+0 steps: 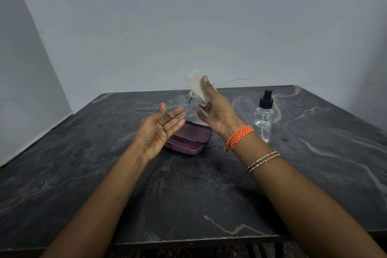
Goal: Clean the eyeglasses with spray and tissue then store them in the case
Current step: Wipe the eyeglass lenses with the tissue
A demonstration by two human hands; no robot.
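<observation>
Above the desk (pixel 188 195) middle, my left hand (pixel 156 132) pinches the glasses (pixel 177 109); my right hand (pixel 215 111) presses tissue (pixel 196 88) on one lens. Open case (pixel 188 139) below, spray bottle (pixel 263 118) toward the right edge.

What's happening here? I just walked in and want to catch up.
A person is cleaning eyeglasses above a dark marble table. The left hand steadies one lens at its edge, while the right hand presses a white tissue on the other lens. The purple case lies open on the table beneath, and the spray bottle stands upright to the right, untouched.
</observation>
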